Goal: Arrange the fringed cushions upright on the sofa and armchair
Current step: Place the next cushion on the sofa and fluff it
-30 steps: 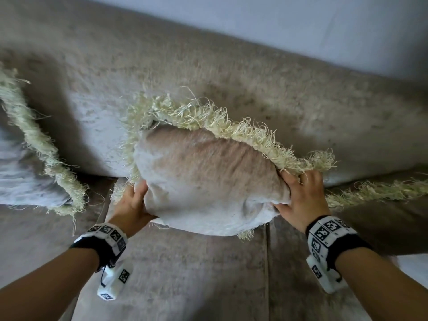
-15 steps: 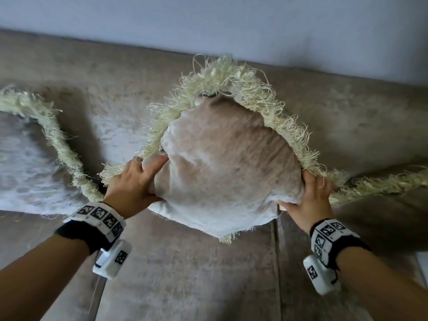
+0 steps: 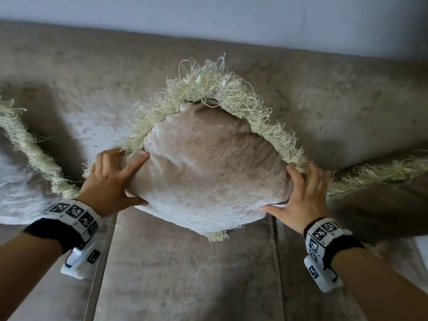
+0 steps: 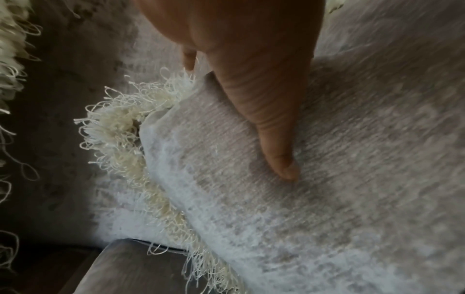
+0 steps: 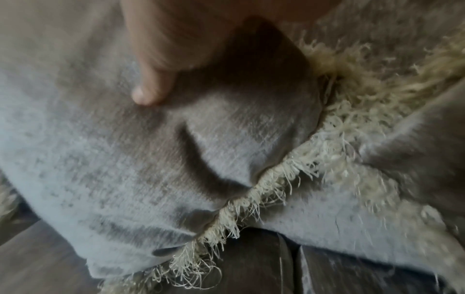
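A beige velvet cushion (image 3: 208, 167) with a cream fringe (image 3: 208, 86) stands on one corner against the sofa back (image 3: 347, 100), its lowest tip above the seat (image 3: 185, 274). My left hand (image 3: 111, 179) grips its left corner, and a digit presses into the front face (image 4: 276, 139). At the right corner my right hand (image 3: 301, 195) lies spread, thumb (image 5: 148, 89) on the front face and straight fingers along the fringed edge. Both hands' far fingertips are hidden or blurred.
A second fringed cushion (image 3: 16, 181) leans at the far left, close to my left wrist. The fringe of a third one (image 3: 382, 170) lies low at the right, behind my right hand. A pale wall (image 3: 208, 15) rises behind the sofa. Seams (image 3: 276, 262) divide the seat.
The cushion has been lifted and turned from lying wide onto one corner against the back. My left hand slid up its left side. The right hand's fingers have straightened.
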Motion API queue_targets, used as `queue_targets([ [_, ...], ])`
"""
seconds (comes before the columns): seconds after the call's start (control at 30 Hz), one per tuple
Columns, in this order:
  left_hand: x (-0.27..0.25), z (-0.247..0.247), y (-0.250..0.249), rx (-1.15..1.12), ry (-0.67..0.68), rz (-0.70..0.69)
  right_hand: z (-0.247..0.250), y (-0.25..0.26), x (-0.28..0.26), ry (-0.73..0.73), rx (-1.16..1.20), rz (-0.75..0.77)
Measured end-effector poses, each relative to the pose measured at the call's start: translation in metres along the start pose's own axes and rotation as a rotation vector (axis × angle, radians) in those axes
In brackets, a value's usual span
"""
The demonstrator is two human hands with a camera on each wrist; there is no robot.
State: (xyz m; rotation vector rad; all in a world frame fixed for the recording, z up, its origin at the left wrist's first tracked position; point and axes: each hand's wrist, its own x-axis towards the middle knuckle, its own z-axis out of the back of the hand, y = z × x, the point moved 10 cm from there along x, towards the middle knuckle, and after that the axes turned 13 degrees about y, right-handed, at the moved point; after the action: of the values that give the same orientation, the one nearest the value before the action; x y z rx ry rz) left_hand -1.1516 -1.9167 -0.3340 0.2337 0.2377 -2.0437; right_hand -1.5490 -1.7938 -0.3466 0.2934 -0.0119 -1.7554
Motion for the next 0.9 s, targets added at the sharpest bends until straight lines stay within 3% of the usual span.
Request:
queue_targets([
  [0.13, -0.001, 0.015, -0.005, 0.02, -0.08, -0.068, 0.005, 0.004, 0.005, 0.102, 0.186, -0.02],
  [0.23, 0.004, 0.014, -0.005, 0.006, -0.089, -0.04, 0.006, 0.004, 0.011, 0.162, 0.223, -0.061],
  [0.37, 0.02, -0.024, 0.003, -0.212, 0.122, -0.04, -0.012, 0.009, 0.012, 0.3, 0.121, -0.048],
  [0.43, 0.021, -0.032, -0.001, -0.307, 0.17, -0.089, -0.015, 0.01, 0.01, 0.271, 0.116, -0.045],
  [0.63, 0.002, -0.013, -0.017, -0.358, 0.114, -0.209, -0.001, 0.026, 0.001, 0.033, 0.159, 0.002],
  [0.9, -0.025, 0.028, -0.029, -0.292, -0.02, -0.236, 0.024, 0.03, -0.015, -0.023, 0.151, 0.022],
])
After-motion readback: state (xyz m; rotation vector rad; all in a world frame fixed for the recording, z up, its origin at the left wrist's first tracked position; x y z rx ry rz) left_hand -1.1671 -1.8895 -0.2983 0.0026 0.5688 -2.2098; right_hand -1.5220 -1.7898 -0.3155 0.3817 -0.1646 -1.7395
